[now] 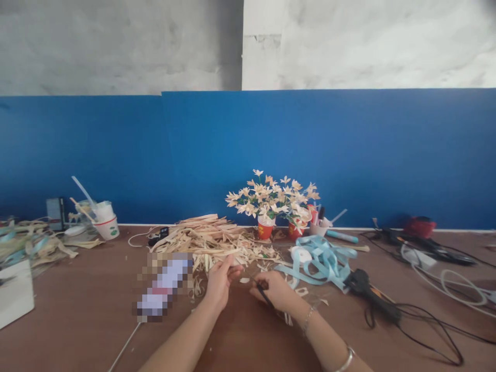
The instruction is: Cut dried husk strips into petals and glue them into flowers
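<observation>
My left hand [220, 283] is closed in a pinch at the near edge of a heap of pale dried husk strips [209, 240]. A small pale piece of husk [237, 262] shows at its fingertips. Just to the right, my right hand [274, 290] is wrapped round a slim tool with a dark handle [264, 295]; a thin tip points toward my left fingers. Its exact kind is too small to make out. Loose husk scraps [245, 280] lie on the table between and around the hands.
Behind the heap stand husk flowers [267, 196] in red cups [265, 228]. Tangled blue ribbon [323, 261], a black glue gun [368, 294] and cables [442, 330] lie right. A blurred phone-like object [165, 289] is left, beyond it a white cup [107, 227]. A blue partition [155, 155] backs the table.
</observation>
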`<move>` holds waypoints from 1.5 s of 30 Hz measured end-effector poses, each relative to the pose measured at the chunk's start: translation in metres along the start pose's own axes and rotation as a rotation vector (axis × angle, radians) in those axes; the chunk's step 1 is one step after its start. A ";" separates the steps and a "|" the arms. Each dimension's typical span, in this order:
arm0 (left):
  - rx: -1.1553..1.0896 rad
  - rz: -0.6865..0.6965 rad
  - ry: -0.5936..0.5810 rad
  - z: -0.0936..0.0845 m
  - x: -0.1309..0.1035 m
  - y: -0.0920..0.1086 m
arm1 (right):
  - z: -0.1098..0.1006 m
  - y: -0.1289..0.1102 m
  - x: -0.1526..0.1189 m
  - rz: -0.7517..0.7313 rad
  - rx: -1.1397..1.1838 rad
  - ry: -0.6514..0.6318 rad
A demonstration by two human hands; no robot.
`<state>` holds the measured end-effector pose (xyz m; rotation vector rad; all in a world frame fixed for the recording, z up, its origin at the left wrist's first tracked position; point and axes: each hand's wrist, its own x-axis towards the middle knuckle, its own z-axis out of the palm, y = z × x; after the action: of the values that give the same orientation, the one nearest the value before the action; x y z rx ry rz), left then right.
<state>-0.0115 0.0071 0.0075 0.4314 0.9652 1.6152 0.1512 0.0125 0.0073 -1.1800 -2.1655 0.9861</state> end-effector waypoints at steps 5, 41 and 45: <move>0.178 0.101 0.043 -0.006 0.009 0.005 | -0.009 -0.002 -0.005 0.204 0.166 -0.227; 0.636 0.038 -0.244 -0.016 0.016 0.011 | -0.024 0.000 -0.011 0.180 0.174 -0.284; 0.621 0.020 -0.260 -0.017 0.017 0.009 | -0.026 -0.001 -0.011 0.169 0.158 -0.293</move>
<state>-0.0344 0.0170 0.0007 1.0486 1.2506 1.2101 0.1742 0.0124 0.0235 -1.2211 -2.1801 1.4548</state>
